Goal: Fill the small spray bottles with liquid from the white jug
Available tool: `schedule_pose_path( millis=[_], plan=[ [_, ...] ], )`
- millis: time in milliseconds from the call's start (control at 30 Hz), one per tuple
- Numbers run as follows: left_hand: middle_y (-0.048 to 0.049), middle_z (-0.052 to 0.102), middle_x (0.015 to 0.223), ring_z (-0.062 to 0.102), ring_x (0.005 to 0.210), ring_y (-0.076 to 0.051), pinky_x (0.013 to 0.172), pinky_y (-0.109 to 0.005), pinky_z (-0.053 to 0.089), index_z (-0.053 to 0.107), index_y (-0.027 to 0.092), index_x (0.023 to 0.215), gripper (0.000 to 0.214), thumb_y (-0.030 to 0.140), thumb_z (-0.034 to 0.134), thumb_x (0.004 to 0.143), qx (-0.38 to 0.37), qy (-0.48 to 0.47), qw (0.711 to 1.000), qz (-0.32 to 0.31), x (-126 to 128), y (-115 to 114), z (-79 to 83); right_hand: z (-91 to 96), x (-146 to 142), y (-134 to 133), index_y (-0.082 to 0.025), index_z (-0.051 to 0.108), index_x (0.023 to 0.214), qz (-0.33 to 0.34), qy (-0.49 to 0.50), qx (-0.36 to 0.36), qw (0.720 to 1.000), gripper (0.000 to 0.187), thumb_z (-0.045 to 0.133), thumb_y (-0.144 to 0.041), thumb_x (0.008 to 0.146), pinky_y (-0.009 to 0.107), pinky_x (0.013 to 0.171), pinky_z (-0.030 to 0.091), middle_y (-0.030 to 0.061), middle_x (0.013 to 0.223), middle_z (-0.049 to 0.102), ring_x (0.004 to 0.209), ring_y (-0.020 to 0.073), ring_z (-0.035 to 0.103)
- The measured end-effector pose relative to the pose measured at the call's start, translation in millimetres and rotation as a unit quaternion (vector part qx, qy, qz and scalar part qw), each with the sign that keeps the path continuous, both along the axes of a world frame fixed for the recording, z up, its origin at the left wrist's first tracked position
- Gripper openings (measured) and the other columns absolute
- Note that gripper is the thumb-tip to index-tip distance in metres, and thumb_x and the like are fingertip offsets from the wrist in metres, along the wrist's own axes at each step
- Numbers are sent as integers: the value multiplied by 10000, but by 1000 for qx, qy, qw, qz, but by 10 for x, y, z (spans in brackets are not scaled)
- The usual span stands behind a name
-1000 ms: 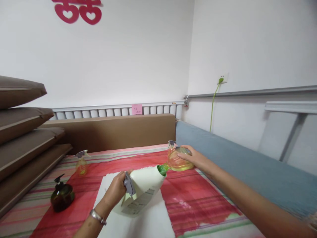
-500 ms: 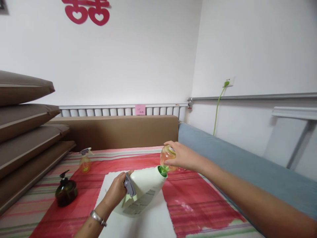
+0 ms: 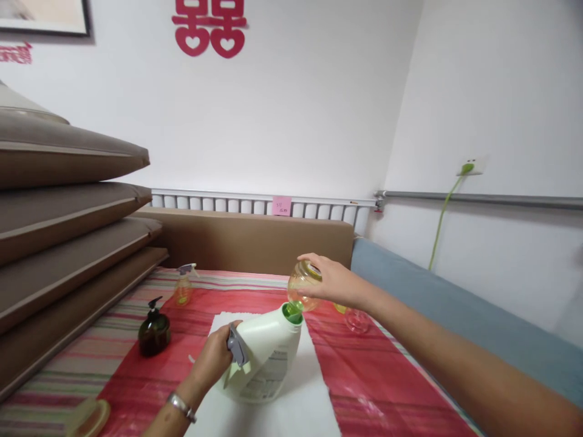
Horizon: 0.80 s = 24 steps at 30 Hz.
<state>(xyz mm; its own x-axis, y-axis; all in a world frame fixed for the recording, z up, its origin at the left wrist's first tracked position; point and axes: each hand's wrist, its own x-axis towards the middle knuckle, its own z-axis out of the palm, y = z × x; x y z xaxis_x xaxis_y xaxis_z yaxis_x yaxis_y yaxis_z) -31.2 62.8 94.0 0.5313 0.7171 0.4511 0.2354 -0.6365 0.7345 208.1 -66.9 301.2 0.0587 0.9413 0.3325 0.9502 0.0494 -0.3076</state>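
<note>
In the head view, my left hand (image 3: pixel 217 351) is closed around the rear of a pale green plastic jug (image 3: pixel 269 346). A grey and cream piece like a spray trigger (image 3: pixel 237 348) shows at its fingers. The jug leans to the right, its green-lined mouth (image 3: pixel 292 313) open and facing up. My right hand (image 3: pixel 334 281) grips a clear, yellowish rounded bottle (image 3: pixel 301 284), tipped with its lower end at the jug's mouth. I cannot tell whether liquid is flowing. A white sheet (image 3: pixel 314 400) lies under the jug.
On the red striped cloth (image 3: pixel 378 376) stand a dark pump bottle (image 3: pixel 153 334) and a clear spray bottle (image 3: pixel 183 289) to the left. A clear pinkish dish-like item (image 3: pixel 357 320) lies right. Stacked brown cushions (image 3: pixel 73 224) rise at left; a blue padded edge (image 3: pixel 437 291) runs along the right.
The camera view has turned left, so the background sits further right. The jug stands a little more upright. Both hands keep their hold, the bottle still at the jug's mouth.
</note>
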Motion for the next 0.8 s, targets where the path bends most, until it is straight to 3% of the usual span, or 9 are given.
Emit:
schedule_pose_path(
  millis=[300,400,467,533,633,700,767,800],
  plan=[
    [-46,706,801,621,748,-203,673,-243,449,648,147,944,371,81,524,601,-83,-40,995,24,-217,34,-85,53,-194,197,-258,448,1217,-7,71,16,997,626,663,-441,659,385,927,387,68,1225,539,1077,253,526],
    [-47,708,797,614,735,-203,663,-245,446,661,152,905,334,98,541,598,-100,-53,993,22,-266,28,-78,2,-181,237,-261,465,1195,-22,157,16,987,614,690,-432,649,400,911,407,70,1201,562,1056,267,544],
    [-45,706,788,611,735,-204,663,-248,447,666,152,887,318,100,553,594,-108,-58,992,23,-284,39,-88,-104,-153,238,-261,463,1192,-32,281,28,959,615,695,-452,655,392,829,464,83,1188,573,1030,274,563],
    [-38,702,777,609,748,-203,677,-253,448,667,150,891,328,85,554,590,-114,-66,991,18,-292,69,-116,-300,-118,203,-254,460,1196,-15,456,34,889,585,671,-460,690,355,714,511,94,1199,572,996,269,588],
    [-32,697,798,607,777,-197,714,-261,450,663,148,941,408,34,539,570,-146,-100,984,-15,-295,142,-171,-762,-80,73,-220,472,1205,43,698,18,714,529,624,-440,749,311,650,535,93,1130,631,915,240,634],
    [-45,696,849,608,792,-195,723,-268,453,645,137,1001,471,19,553,555,-176,-121,977,-23,-305,196,-199,-1124,-89,-66,-205,433,1256,51,792,7,608,567,620,-414,763,329,713,543,95,1039,682,902,246,649],
    [-67,694,861,613,773,-197,704,-277,460,622,109,1047,506,26,581,550,-198,-125,972,-9,-324,244,-206,-1462,-127,-231,-253,365,1319,65,844,5,532,615,618,-379,772,377,816,524,77,1089,673,997,268,619],
    [-74,693,843,617,756,-197,691,-281,464,615,93,1056,511,31,594,549,-204,-123,971,-1,-338,265,-198,-1605,-153,-315,-288,345,1332,70,859,8,508,630,622,-370,772,394,856,509,62,1128,658,1040,272,598]
  ],
)
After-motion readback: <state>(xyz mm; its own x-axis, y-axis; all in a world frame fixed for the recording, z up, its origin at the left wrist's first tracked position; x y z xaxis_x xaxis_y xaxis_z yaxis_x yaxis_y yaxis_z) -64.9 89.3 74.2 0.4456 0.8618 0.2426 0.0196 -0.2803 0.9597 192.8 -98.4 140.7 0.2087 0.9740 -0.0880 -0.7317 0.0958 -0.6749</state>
